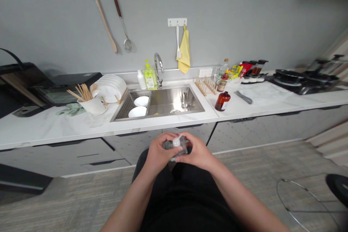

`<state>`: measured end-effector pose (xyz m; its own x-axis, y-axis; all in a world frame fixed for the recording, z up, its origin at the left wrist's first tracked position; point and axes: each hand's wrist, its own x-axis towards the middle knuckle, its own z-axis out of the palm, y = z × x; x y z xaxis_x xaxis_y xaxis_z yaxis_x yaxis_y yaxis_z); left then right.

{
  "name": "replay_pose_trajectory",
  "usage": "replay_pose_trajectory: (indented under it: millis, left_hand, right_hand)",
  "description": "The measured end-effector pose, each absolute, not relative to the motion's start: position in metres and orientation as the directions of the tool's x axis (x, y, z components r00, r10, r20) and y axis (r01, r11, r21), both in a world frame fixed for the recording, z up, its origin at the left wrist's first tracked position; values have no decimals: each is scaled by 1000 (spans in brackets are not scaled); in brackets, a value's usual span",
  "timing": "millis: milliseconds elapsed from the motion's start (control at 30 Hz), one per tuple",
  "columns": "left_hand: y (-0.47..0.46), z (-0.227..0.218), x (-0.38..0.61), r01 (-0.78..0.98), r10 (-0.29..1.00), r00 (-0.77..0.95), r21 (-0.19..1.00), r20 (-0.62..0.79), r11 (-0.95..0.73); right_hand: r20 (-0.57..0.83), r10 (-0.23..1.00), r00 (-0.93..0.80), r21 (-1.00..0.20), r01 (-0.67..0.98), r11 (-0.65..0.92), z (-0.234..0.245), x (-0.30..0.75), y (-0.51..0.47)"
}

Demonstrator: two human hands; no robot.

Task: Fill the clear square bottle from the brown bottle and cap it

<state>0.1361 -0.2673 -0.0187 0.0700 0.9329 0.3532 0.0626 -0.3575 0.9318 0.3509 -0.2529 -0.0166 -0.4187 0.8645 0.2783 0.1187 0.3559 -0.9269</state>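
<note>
Between my hands, in front of the cabinet doors, is a clear, square-shouldered pump bottle (183,148) with a white pump head (176,141). My left hand (162,154) grips it from the left, the thumb lying by the base of the pump. From the right, my right hand (197,151) wraps round the other side of the bottle. The lower part of the bottle is mostly hidden by my fingers. On the counter beyond, right of the sink, stands an amber bottle (222,101) with a pale label.
A steel sink (174,115) holds two white bowls (137,111) in a rack. Left of it are a pot of chopsticks (94,107), a green cloth (71,109) and stacked plates (112,87). Dish soap (150,76) stands by the faucet (158,69). At right are condiments and a stove (301,81).
</note>
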Motion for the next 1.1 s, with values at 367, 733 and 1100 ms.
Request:
replay_pose_trajectory:
  millis: [367, 733, 1100]
  left_hand:
    - [-271, -15, 135, -143, 933, 89, 931, 349, -335]
    - [-278, -6, 120, -129, 896, 279, 938, 346, -322]
    - [-282, -5, 118, 117, 883, 287, 901, 372, -418]
  right_hand:
    - [249, 876, -412, -931, 148, 334, -17, 352, -253]
    - [237, 850, -471, -949, 74, 306, -17, 352, -256]
    - [239, 840, -488, -927, 144, 348, -16, 343, -259]
